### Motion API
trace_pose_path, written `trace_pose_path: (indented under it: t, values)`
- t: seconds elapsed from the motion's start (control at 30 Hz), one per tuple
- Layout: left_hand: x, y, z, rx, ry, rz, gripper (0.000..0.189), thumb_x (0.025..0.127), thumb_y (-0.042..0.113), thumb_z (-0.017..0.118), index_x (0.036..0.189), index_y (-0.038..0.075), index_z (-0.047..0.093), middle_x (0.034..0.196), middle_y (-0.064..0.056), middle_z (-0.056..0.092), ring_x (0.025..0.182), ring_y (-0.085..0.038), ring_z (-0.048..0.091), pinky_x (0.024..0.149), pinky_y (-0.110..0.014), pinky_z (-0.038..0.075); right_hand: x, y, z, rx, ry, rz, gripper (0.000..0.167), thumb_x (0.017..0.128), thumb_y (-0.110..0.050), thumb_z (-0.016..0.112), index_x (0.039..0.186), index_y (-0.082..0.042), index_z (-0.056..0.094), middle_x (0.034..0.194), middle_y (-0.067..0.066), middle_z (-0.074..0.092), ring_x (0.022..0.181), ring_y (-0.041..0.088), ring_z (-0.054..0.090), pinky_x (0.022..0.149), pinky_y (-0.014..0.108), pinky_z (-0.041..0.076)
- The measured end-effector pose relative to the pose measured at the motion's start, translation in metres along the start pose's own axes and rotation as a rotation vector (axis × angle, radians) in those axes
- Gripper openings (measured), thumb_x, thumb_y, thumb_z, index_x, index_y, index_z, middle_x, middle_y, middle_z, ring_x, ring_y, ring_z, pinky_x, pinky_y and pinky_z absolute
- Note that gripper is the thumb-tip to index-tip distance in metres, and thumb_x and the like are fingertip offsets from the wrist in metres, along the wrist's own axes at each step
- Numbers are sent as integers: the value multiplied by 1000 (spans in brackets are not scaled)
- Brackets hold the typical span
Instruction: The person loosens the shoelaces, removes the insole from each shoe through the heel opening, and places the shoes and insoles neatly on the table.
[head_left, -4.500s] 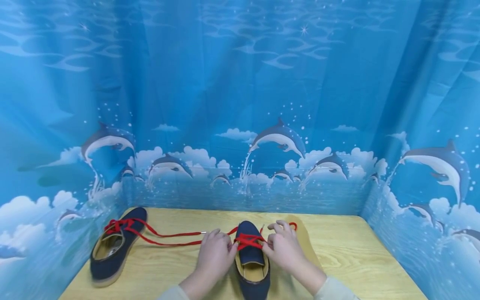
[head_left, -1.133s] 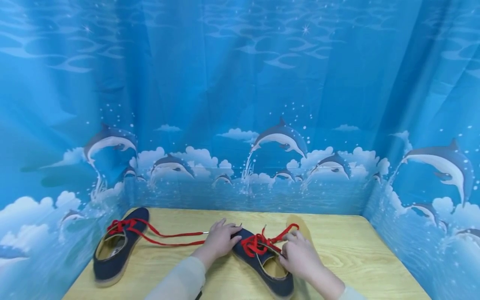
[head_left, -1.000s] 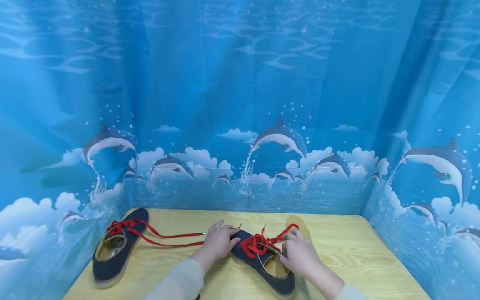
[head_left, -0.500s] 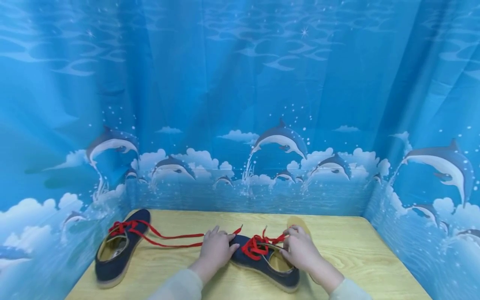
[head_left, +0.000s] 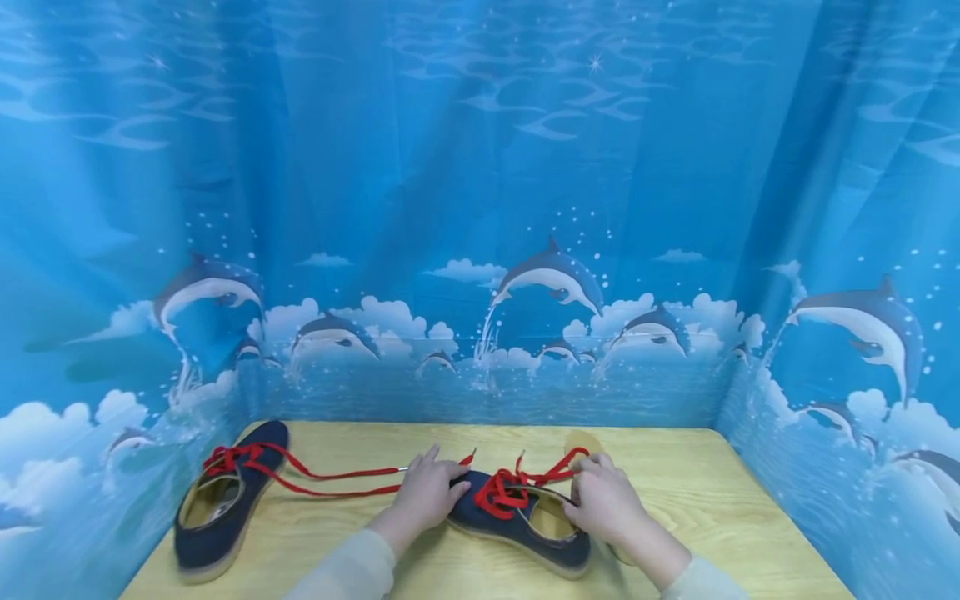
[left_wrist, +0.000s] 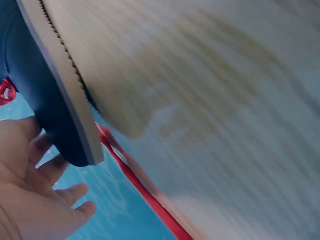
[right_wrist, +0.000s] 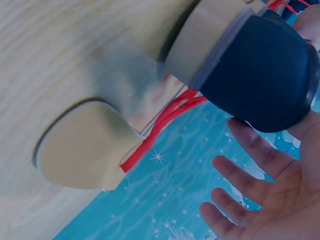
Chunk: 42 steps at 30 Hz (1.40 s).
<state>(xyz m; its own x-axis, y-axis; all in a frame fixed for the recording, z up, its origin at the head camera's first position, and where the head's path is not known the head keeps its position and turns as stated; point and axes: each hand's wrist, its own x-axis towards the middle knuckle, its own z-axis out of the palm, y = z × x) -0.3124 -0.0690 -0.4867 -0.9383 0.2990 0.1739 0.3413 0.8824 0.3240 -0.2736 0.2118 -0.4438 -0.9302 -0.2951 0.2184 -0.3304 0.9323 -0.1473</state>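
Note:
A navy shoe (head_left: 517,531) with red laces (head_left: 501,492) lies across the front of the table, toe to the left, its opening facing up. My left hand (head_left: 429,492) holds its toe between thumb and fingers. At the heel, my right hand (head_left: 609,497) pinches the back of the shoe between thumb and index finger, the other fingers spread in the right wrist view. The laces form a loose loop over the tongue, and one strand runs right past my fingers. In the left wrist view the toe (left_wrist: 47,100) and the pale sole edge show up close.
A second navy shoe (head_left: 213,546) stands at the left, its long red laces (head_left: 337,477) stretching toward my left hand. Partly hidden behind my right hand is a flat tan insole (right_wrist: 82,147). Blue dolphin-print curtains (head_left: 480,208) close in the wooden table (head_left: 720,517).
Earlier, both hands worked at the laces of the shoe pointing away. Since then they have gone to toe and heel, and the shoe has turned with its toe to the left.

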Motion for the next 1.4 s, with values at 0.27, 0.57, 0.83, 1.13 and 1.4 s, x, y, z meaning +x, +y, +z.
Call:
trace_pose_path:
  t: [0.27,0.57,0.83,1.13,1.4]
  values:
    - [-6,-7,-2,-23,22,36,34,94,36,70,120,15,76,117,-3,73,134,-46,45,113,-61,32,3,0,2,6,38,-23,41,79,-21,84,53,-22,52,119,12,67,121,39,51,94,60,47]
    - [-21,-12,-3,26,62,1,37,90,44,72,115,16,78,109,-1,75,129,-44,51,111,-59,35,14,1,13,38,96,-68,30,79,-19,85,58,-21,64,117,12,67,119,38,52,100,60,43]
    - [-30,-12,-5,65,81,-3,40,89,47,72,115,17,78,109,-5,75,126,-43,53,111,-58,35,19,2,16,53,99,-61,27,79,-19,86,60,-20,66,117,10,66,119,36,51,101,58,43]
    - [-30,-8,-8,66,52,-60,42,89,51,71,116,20,78,110,-5,74,128,-42,52,111,-60,34,23,2,13,51,110,-86,31,78,-19,86,59,-21,62,118,12,66,120,38,50,100,59,43]
    - [-34,-6,-10,66,58,-46,40,87,48,74,113,18,79,108,-5,75,127,-42,53,109,-60,37,22,0,12,32,112,-88,27,79,-19,86,62,-21,65,119,11,66,120,36,50,96,59,45]
